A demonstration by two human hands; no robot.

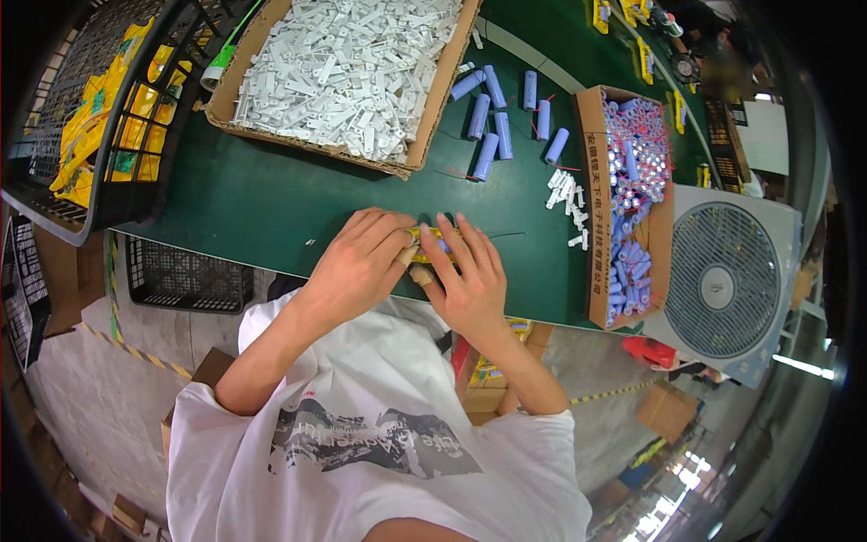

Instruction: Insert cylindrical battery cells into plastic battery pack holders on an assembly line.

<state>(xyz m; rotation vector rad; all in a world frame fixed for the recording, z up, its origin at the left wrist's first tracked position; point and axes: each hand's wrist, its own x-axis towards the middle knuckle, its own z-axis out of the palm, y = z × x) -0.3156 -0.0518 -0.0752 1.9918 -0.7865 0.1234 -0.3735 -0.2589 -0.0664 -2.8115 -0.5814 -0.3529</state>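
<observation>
At the front edge of the green table, my left hand [359, 262] and my right hand [471, 278] meet around a small yellow plastic casing [421, 258]. Fingers of both hands close on it from either side. A purple battery cell [442, 245] shows in the casing under my right fingers. A thin dark wire sticks out to the right. Beige covers wrap the thumb tips. My hands hide most of the casing. Beyond them lie several loose purple battery cells [504, 135] with thin wires. Small white plastic pieces [567, 200] lie to their right.
A cardboard box [408, 168] heaped with white plastic pieces stands behind my hands. Right of them is a cardboard box [596, 226] of battery cells, beside a grey fan [722, 280]. A black basket [99, 203] with yellow casings stands left. Farther back, a green belt carries yellow casings.
</observation>
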